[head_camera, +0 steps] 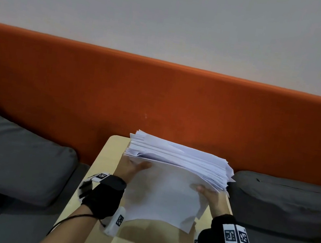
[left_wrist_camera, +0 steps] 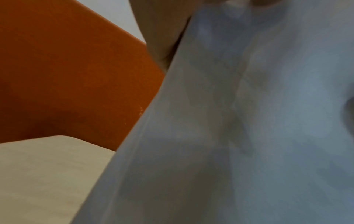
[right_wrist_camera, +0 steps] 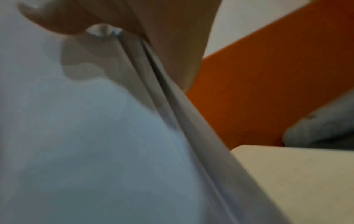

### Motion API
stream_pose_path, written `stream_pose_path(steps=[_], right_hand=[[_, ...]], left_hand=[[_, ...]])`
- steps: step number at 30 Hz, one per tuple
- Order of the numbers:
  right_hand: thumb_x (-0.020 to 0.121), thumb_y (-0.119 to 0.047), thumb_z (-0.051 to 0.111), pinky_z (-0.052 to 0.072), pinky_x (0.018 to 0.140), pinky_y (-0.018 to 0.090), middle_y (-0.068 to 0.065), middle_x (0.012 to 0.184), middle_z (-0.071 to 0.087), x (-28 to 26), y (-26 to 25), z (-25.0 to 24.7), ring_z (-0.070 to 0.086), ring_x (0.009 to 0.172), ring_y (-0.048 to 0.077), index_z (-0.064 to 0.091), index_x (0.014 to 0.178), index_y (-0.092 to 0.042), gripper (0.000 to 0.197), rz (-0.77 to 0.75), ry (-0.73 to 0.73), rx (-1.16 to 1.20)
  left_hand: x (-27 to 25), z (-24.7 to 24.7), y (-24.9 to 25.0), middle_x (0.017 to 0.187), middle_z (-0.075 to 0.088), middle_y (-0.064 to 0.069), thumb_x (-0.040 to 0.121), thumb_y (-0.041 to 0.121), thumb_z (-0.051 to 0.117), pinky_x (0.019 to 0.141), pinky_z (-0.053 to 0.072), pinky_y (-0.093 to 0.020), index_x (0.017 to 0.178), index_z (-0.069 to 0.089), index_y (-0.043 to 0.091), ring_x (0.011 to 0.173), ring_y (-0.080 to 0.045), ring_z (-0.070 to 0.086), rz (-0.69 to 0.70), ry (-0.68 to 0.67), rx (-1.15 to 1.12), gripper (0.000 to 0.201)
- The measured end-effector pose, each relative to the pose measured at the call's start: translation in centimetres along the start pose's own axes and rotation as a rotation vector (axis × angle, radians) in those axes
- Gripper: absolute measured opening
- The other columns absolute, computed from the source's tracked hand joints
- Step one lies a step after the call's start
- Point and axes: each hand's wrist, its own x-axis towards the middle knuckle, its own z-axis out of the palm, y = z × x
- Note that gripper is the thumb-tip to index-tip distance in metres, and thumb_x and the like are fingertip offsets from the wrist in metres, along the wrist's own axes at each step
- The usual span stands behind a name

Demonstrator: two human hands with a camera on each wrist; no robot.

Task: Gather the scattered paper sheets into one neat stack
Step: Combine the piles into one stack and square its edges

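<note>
A thick bundle of white paper sheets (head_camera: 169,177) stands tilted on edge above the small light wooden table (head_camera: 108,151), its top edges ragged and uneven. My left hand (head_camera: 134,167) grips the bundle's left side, thumb on the near face. My right hand (head_camera: 206,192) grips the right side, thumb likewise on the front sheet. The other fingers are hidden behind the paper. In the left wrist view the paper sheets (left_wrist_camera: 239,128) fill the right of the picture, and in the right wrist view the paper sheets (right_wrist_camera: 86,136) fill the left, edges fanned.
An orange padded backrest (head_camera: 158,100) runs behind the table, under a pale wall. Dark grey cushions lie at the left (head_camera: 9,152) and right (head_camera: 286,200) of the table. The table (right_wrist_camera: 296,174) is narrow, with seat surfaces on both sides.
</note>
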Motion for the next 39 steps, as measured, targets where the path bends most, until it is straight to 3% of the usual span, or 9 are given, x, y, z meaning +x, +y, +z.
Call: stream_pose_path(steps=[5, 9, 13, 16, 20, 25, 30, 34, 39], right_hand=[[0.062, 0.003, 0.078, 0.052, 0.066, 0.017, -0.019, 0.063, 0.070, 0.6, -0.4, 0.0, 0.065, 0.059, -0.006, 0.060, 0.089, -0.013, 0.036, -0.033, 0.025, 0.060], [0.060, 0.002, 0.081, 0.054, 0.069, 0.018, -0.015, 0.066, 0.072, 1.0, -0.3, 0.2, 0.067, 0.070, 0.007, 0.063, 0.085, -0.017, 0.036, -0.038, 0.077, 0.026], [0.067, 0.000, 0.078, 0.055, 0.075, 0.029, -0.004, 0.078, 0.071, 0.7, -1.6, 1.6, 0.068, 0.073, 0.010, 0.065, 0.084, -0.018, 0.028, -0.116, 0.158, 0.053], [0.072, 0.000, 0.075, 0.055, 0.064, 0.016, -0.005, 0.081, 0.066, 0.4, -4.0, 2.7, 0.066, 0.065, 0.000, 0.060, 0.079, -0.021, 0.027, -0.209, 0.211, 0.101], [0.072, -0.002, 0.076, 0.053, 0.061, 0.014, -0.010, 0.078, 0.063, 0.7, -6.2, 2.8, 0.063, 0.060, -0.005, 0.057, 0.075, -0.024, 0.029, -0.314, 0.249, 0.073], [0.071, 0.001, 0.076, 0.048, 0.056, 0.006, -0.015, 0.081, 0.063, 0.7, -4.1, 2.2, 0.064, 0.070, -0.003, 0.058, 0.086, -0.026, 0.035, -0.245, 0.118, -0.007], [0.069, -0.003, 0.080, 0.051, 0.069, 0.022, -0.005, 0.089, 0.067, 0.8, -1.3, 1.1, 0.064, 0.083, 0.010, 0.060, 0.090, -0.026, 0.037, -0.076, 0.015, -0.022], [0.045, -0.029, 0.083, 0.055, 0.064, 0.022, -0.003, 0.082, 0.073, 0.9, -1.0, 0.2, 0.069, 0.078, 0.013, 0.067, 0.088, -0.021, 0.046, -0.041, 0.010, 0.024], [0.054, -0.025, 0.081, 0.053, 0.060, 0.015, -0.005, 0.080, 0.073, 0.9, -3.1, -0.4, 0.069, 0.074, 0.004, 0.066, 0.092, -0.018, 0.041, -0.201, 0.042, 0.053]], left_hand=[[0.9, 0.2, -0.2, 0.101, 0.065, 0.000, 0.021, 0.076, 0.077, 0.074, 0.053, -0.015, 0.106, 0.062, 0.008, 0.083, 0.004, 0.064, -0.018, -0.002, -0.031, 0.110], [1.1, 0.8, -0.1, 0.097, 0.067, 0.001, 0.022, 0.071, 0.081, 0.069, 0.053, -0.014, 0.108, 0.061, 0.004, 0.082, -0.005, 0.066, -0.056, 0.051, -0.049, 0.110], [0.9, 2.3, 1.2, 0.089, 0.068, -0.001, 0.055, 0.033, 0.086, 0.070, 0.054, -0.022, 0.095, 0.064, 0.020, 0.076, -0.013, 0.065, -0.050, 0.187, -0.068, 0.047], [1.5, 3.1, 3.4, 0.075, 0.066, 0.010, 0.045, 0.053, 0.076, 0.076, 0.053, -0.038, 0.074, 0.064, 0.037, 0.076, -0.021, 0.060, -0.006, 0.238, -0.087, 0.035], [3.0, 3.1, 5.5, 0.087, 0.068, 0.009, 0.053, 0.049, 0.078, 0.084, 0.053, -0.043, 0.084, 0.062, 0.042, 0.087, -0.024, 0.063, 0.109, 0.231, -0.109, 0.035], [2.4, 1.8, 3.3, 0.091, 0.062, 0.003, 0.066, 0.016, 0.082, 0.079, 0.051, -0.021, 0.093, 0.050, 0.032, 0.085, -0.012, 0.062, 0.140, 0.177, -0.107, 0.045], [1.6, 1.1, 1.1, 0.101, 0.063, -0.004, 0.065, 0.011, 0.082, 0.073, 0.055, -0.021, 0.097, 0.045, 0.030, 0.086, -0.017, 0.063, -0.005, 0.051, -0.122, 0.052], [1.5, 0.6, 1.0, 0.093, 0.066, 0.003, 0.044, 0.050, 0.083, 0.062, 0.053, -0.015, 0.102, 0.056, 0.021, 0.080, -0.011, 0.066, -0.029, 0.036, -0.169, 0.070], [1.9, 0.4, 1.0, 0.083, 0.065, -0.003, 0.036, 0.079, 0.072, 0.056, 0.051, -0.015, 0.105, 0.060, -0.004, 0.063, 0.001, 0.065, 0.018, 0.080, -0.197, 0.109]])
